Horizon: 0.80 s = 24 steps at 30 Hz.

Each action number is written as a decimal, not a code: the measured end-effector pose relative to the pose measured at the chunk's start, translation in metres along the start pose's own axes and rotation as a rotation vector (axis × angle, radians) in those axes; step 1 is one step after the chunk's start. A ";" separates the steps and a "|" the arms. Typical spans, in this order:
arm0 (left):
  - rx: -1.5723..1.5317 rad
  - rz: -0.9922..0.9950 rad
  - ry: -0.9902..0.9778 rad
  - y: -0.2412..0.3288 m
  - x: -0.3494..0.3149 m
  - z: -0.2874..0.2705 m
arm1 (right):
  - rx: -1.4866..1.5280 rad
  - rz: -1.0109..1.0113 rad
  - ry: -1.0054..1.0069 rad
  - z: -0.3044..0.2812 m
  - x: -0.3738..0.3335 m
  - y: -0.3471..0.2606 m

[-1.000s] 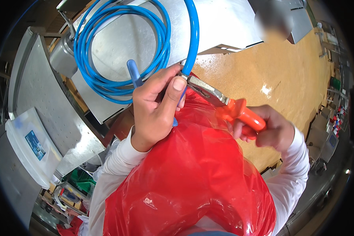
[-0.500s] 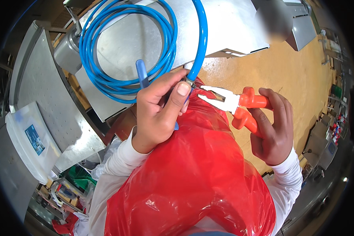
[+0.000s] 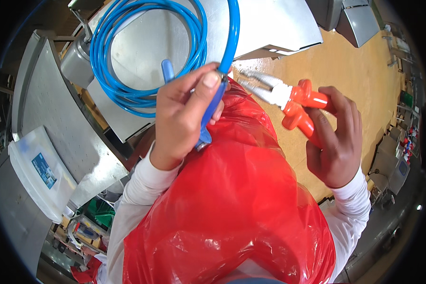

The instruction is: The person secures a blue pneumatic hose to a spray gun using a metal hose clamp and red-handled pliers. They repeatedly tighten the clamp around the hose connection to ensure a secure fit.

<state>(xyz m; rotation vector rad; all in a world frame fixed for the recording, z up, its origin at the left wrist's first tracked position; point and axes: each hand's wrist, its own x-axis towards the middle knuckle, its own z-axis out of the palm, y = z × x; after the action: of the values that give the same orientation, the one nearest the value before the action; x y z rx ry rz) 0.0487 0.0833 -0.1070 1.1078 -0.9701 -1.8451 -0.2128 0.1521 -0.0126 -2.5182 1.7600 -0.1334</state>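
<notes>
My left hand (image 3: 182, 113) is closed around the end of a thick blue hose (image 3: 231, 38) and a blue gun-like fitting (image 3: 213, 106) joined to it. A metal clamp (image 3: 224, 77) sits at the joint, beside my thumb. Part of the fitting is hidden by my fingers; a blue lever (image 3: 167, 71) sticks up behind them. My right hand (image 3: 338, 137) grips the orange handles of a pair of pliers (image 3: 288, 99). The plier jaws are spread and point left toward the joint, apart from it, with nothing between them.
The rest of the hose lies coiled (image 3: 99, 57) on a steel table (image 3: 279, 23) ahead. At left stands a curved steel surface (image 3: 57, 109), with a whitish plastic bin (image 3: 42, 175) beside it. A red plastic apron (image 3: 232, 199) covers my front. The floor (image 3: 312, 61) is yellowish-brown.
The pliers have drawn back to the right, away from the clamp. My left hand has shifted slightly up and left and turned, showing more of the blue fitting.
</notes>
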 end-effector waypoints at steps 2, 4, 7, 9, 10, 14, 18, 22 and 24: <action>-0.080 -0.045 -0.022 0.001 0.008 -0.005 | 0.124 0.030 -0.036 -0.001 0.001 0.004; -0.136 -0.082 -0.094 0.000 0.017 -0.012 | 0.231 0.071 -0.079 0.000 0.002 0.006; -0.219 -0.097 -0.088 0.002 0.024 -0.013 | 0.317 0.090 -0.111 0.004 0.001 0.010; -0.259 -0.104 -0.092 0.000 0.026 -0.016 | 0.329 0.095 -0.109 0.006 0.000 0.011; -0.278 -0.105 -0.096 0.000 0.027 -0.016 | 0.302 0.075 -0.095 0.006 0.001 0.011; -0.252 -0.108 -0.063 0.004 0.026 -0.012 | 0.147 0.024 -0.031 0.006 0.006 0.003; -0.185 -0.096 -0.028 0.003 0.023 -0.005 | -0.019 0.015 -0.003 0.008 0.005 -0.006; -0.060 -0.062 -0.015 0.002 0.017 0.002 | -0.162 -0.006 0.063 0.014 -0.002 -0.011; -0.052 -0.044 0.027 0.000 0.016 0.006 | -0.235 -0.022 0.075 0.012 -0.001 -0.012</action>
<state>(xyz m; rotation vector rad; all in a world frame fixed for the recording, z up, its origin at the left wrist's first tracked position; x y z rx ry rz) 0.0377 0.0707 -0.1108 1.1275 -0.8837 -1.8757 -0.2007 0.1576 -0.0233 -2.7277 1.8779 -0.0238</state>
